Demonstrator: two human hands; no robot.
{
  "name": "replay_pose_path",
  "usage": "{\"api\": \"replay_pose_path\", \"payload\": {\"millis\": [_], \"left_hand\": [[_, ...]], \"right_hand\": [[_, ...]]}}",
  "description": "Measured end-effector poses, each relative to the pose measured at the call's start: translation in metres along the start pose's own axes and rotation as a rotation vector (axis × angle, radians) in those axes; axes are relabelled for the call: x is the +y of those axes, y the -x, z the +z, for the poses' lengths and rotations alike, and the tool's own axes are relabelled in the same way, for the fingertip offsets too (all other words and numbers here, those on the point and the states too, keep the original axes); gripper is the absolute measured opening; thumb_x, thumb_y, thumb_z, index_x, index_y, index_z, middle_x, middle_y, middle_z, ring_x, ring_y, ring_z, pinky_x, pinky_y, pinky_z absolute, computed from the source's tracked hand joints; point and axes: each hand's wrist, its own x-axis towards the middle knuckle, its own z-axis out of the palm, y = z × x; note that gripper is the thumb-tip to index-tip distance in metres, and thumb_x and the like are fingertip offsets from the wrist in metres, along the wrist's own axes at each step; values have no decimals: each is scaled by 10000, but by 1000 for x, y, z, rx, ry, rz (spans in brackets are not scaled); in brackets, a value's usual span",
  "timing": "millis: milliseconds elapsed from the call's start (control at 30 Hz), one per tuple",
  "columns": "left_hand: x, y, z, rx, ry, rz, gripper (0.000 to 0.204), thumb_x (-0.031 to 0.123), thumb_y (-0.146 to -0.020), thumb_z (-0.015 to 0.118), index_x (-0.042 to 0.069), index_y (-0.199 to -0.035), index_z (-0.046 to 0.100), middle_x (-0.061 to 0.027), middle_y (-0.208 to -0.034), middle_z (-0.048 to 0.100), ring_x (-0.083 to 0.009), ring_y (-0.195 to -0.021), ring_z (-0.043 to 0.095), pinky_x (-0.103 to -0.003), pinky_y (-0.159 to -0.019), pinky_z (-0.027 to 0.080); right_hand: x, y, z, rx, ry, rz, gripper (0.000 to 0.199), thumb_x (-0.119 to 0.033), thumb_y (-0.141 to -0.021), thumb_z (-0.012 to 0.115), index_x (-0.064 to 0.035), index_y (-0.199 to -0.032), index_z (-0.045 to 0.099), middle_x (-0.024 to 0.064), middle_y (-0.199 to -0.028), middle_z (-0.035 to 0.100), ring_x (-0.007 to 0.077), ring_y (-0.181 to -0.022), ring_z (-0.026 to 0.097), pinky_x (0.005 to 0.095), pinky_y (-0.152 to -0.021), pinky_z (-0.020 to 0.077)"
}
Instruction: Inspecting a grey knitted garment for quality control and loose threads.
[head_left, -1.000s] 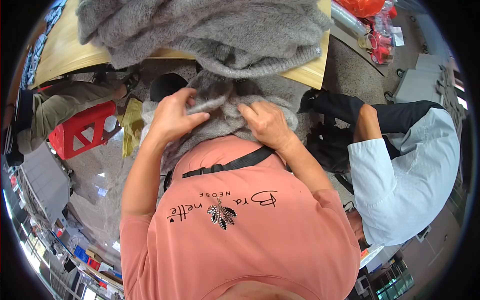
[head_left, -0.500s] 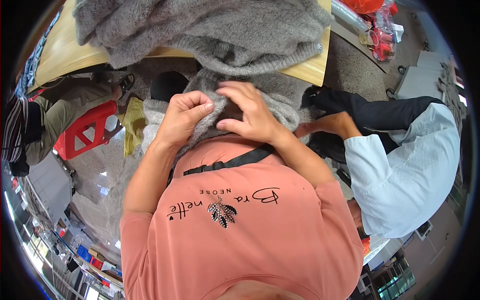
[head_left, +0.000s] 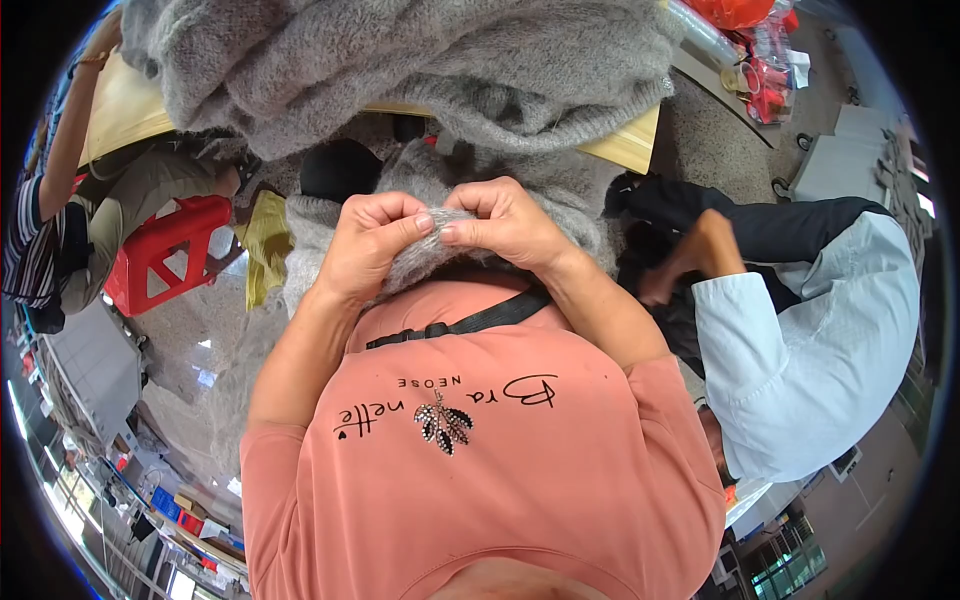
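A fuzzy grey knitted garment [head_left: 420, 262] lies over my lap, and both hands pinch a fold of it in front of my waist. My left hand [head_left: 368, 240] grips the knit between thumb and curled fingers. Close beside it, my right hand [head_left: 508, 228] pinches the same bit of fabric, thumb tip almost meeting the left thumb. Whether anything small sits between the fingertips is hidden. Beyond my hands, a large heap of grey knitwear [head_left: 400, 60] covers the table and hangs over its near edge.
The wooden table [head_left: 628, 143] has a corner at the far right. A red plastic stool [head_left: 165, 255] and yellow cloth [head_left: 265, 245] are to the left. One person in a striped top [head_left: 28, 262] is at far left; another in a light blue shirt [head_left: 820, 340] sits close on my right.
My right hand has gone from spread fingers to a pinch on the knit beside my left hand. The heap on the table has shifted; the left person's arm now reaches up to the table.
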Motion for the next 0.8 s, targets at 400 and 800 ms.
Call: {"api": "replay_pose_path", "payload": {"millis": [400, 800], "left_hand": [[-11, 4, 3, 53, 318, -132, 67, 68, -778, 571, 14, -739, 573, -29, -686, 591, -70, -578, 528, -202, -542, 426], [-8, 4, -1, 22, 212, -120, 63, 44, -729, 622, -5, -734, 584, -27, -682, 592, -59, -578, 525, -191, -539, 425]], "right_hand": [[-7, 4, -2, -109, -24, 80, 79, -87, -731, 627, -9, -739, 613, -42, -592, 523, 14, -499, 408, 177, -444, 304], [-12, 8, 2, 26, -166, 0, 108, -90, -786, 559, 4, -817, 603, -23, -677, 554, 21, -566, 435, 169, -507, 325]]}}
